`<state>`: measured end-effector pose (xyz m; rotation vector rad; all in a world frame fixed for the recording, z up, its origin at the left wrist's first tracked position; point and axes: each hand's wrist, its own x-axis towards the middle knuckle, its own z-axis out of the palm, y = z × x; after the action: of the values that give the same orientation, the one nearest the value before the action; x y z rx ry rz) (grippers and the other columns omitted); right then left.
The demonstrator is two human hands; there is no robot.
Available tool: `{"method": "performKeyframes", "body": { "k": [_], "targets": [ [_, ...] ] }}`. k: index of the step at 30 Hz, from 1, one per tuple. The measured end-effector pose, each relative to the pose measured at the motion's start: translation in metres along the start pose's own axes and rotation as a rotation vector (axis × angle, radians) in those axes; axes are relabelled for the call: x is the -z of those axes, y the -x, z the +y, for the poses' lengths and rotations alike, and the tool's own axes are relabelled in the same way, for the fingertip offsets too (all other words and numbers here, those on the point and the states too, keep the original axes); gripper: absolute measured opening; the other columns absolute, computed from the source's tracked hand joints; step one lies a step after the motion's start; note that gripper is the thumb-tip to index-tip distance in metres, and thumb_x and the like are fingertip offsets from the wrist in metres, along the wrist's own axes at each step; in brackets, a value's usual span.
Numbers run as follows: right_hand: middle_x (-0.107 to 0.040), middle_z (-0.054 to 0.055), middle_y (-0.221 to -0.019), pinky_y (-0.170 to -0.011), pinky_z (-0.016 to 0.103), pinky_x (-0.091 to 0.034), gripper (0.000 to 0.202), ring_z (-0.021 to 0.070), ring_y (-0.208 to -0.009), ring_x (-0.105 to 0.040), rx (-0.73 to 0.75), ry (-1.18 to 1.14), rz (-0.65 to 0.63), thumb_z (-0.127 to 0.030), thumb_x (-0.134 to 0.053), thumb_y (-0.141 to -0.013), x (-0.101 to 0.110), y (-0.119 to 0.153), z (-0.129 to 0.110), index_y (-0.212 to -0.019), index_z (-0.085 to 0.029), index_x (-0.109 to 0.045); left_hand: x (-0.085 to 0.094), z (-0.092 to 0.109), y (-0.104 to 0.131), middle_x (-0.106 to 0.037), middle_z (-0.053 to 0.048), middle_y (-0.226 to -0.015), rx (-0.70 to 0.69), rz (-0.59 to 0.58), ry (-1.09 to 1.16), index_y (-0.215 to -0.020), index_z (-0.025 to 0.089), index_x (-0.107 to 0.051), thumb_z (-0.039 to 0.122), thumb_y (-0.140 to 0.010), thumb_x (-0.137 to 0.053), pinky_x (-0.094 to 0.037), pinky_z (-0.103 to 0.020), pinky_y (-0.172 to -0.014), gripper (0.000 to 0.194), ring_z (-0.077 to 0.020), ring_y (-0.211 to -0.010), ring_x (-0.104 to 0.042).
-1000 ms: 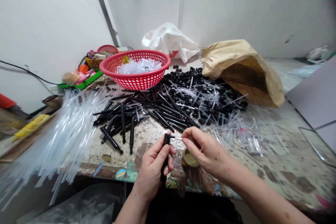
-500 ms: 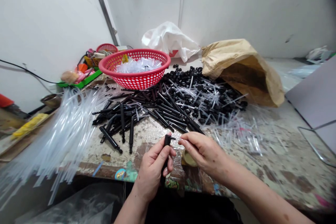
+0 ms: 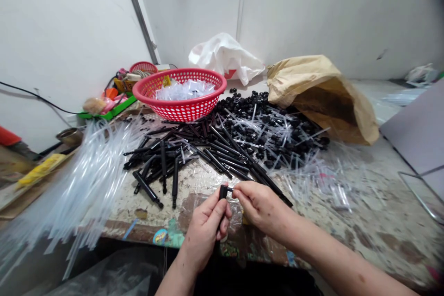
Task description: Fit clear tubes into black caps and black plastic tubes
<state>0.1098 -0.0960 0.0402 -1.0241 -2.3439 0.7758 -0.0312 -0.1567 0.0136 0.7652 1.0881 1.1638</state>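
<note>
My left hand (image 3: 208, 227) is wrapped round a black tube (image 3: 223, 192), whose head with a short side nozzle sticks up above the fingers. My right hand (image 3: 258, 203) pinches a small thin piece (image 3: 230, 189) at that nozzle; the fingertips hide most of it. Beyond my hands lies a heap of black tubes (image 3: 163, 166), and to its right a pile of small black parts mixed with clear short tubes (image 3: 277, 129).
A red basket (image 3: 180, 110) of clear pieces stands behind the heap. Long clear tubes (image 3: 83, 180) spread over the left edge. An open brown paper bag (image 3: 294, 74) lies at the back right, a white bag (image 3: 225, 58) at the back, a green tray (image 3: 120, 107) back left.
My right hand has moved slightly left, closer to the tube's head, and less of the thin piece shows. The whole view has shifted slightly. Another black tube's end now shows beyond my right hand.
</note>
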Motion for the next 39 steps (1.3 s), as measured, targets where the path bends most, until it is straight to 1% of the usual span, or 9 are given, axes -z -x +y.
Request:
{"method": "performKeyframes", "body": {
  "k": [5,9,14,20,25,30,34,36,39],
  "targets": [
    [-0.061,0.004,-0.077,-0.069,0.026,-0.04,0.03,0.014,-0.073,-0.053,0.011,0.03,-0.097,-0.028,-0.034,-0.093,0.001,-0.021,0.015,-0.084,-0.017,-0.061,0.021,-0.005,-0.008,-0.055,0.0,-0.074,-0.029,0.104,-0.125,-0.123,0.018,-0.052,0.042,-0.082,-0.054,-0.035,-0.017,-0.043,0.048,-0.006,-0.05,-0.044],
    [-0.062,0.007,-0.101,-0.082,0.03,-0.038,0.031,0.0181,-0.095,-0.053,-0.16,0.362,-0.045,-0.028,-0.034,-0.093,0.005,-0.061,0.048,-0.108,-0.021,-0.061,0.054,0.0,-0.029,-0.063,-0.005,-0.081,-0.15,0.366,-0.335,-0.124,0.014,-0.053,0.047,-0.078,-0.054,-0.048,-0.026,-0.06,0.056,-0.0151,-0.066,-0.057],
    [-0.06,0.014,-0.106,-0.082,0.038,-0.038,0.025,0.0275,-0.103,-0.051,-0.323,0.587,-0.032,-0.024,-0.046,-0.086,0.0,-0.106,0.071,-0.102,-0.016,-0.063,0.088,0.007,-0.066,-0.063,-0.011,-0.1,-0.397,0.567,-0.776,-0.122,0.013,-0.055,0.041,-0.081,-0.047,-0.044,-0.04,-0.088,0.05,-0.0246,-0.095,-0.058],
    [-0.061,0.02,-0.102,-0.08,0.04,-0.038,0.024,0.0306,-0.098,-0.054,-0.37,0.573,0.0,-0.017,-0.048,-0.081,-0.002,-0.12,0.07,-0.095,-0.007,-0.064,0.104,0.012,-0.1,-0.054,-0.019,-0.104,-0.706,0.76,-1.0,-0.12,0.006,-0.054,0.039,-0.079,-0.052,-0.038,-0.05,-0.092,0.053,-0.0335,-0.103,-0.05],
    [-0.062,0.013,-0.096,-0.073,0.029,-0.041,0.023,0.0203,-0.087,-0.057,-0.393,0.44,0.087,-0.024,-0.045,-0.085,0.025,-0.105,0.06,-0.095,-0.012,-0.061,0.085,0.026,-0.09,-0.051,-0.018,-0.115,-0.804,0.811,-0.919,-0.12,0.013,-0.053,0.04,-0.078,-0.056,-0.033,-0.051,-0.097,0.05,-0.0323,-0.107,-0.049],
    [-0.058,0.005,-0.091,-0.066,0.024,-0.042,0.018,0.0139,-0.076,-0.055,-0.286,0.253,0.085,-0.024,-0.052,-0.081,0.021,-0.055,0.016,-0.096,-0.016,-0.058,0.025,0.023,-0.068,-0.057,-0.009,-0.113,-0.509,0.396,-0.32,-0.132,0.023,-0.036,0.043,-0.081,-0.056,-0.041,-0.038,-0.094,0.058,-0.0216,-0.102,-0.056],
    [-0.057,0.009,-0.1,-0.072,0.028,-0.044,0.031,0.0171,-0.083,-0.055,-0.139,0.07,0.05,-0.019,-0.058,-0.077,0.002,-0.012,-0.007,-0.107,-0.014,-0.056,-0.013,0.017,-0.058,-0.061,-0.001,-0.091,-0.394,0.359,-0.079,-0.131,0.026,-0.037,0.037,-0.076,-0.065,-0.048,-0.028,-0.08,0.063,-0.0148,-0.082,-0.06],
    [-0.058,0.008,-0.097,-0.073,0.028,-0.045,0.026,0.0161,-0.081,-0.056,-0.124,0.003,0.07,-0.025,-0.056,-0.082,0.006,0.005,0.002,-0.105,-0.015,-0.057,-0.016,0.018,-0.053,-0.06,0.001,-0.088,-0.407,0.375,0.0,-0.126,0.029,-0.043,0.035,-0.075,-0.066,-0.05,-0.023,-0.069,0.056,-0.0109,-0.07,-0.058],
    [-0.06,0.006,-0.092,-0.074,0.028,-0.046,0.021,0.0157,-0.082,-0.056,-0.25,0.051,0.178,-0.029,-0.045,-0.089,0.034,0.025,0.046,-0.096,-0.017,-0.061,-0.004,0.021,-0.046,-0.06,0.0,-0.087,-0.377,0.343,0.086,-0.109,0.024,-0.055,0.032,-0.07,-0.07,-0.042,-0.015,-0.045,0.043,-0.0073,-0.058,-0.05]
  ]
}}
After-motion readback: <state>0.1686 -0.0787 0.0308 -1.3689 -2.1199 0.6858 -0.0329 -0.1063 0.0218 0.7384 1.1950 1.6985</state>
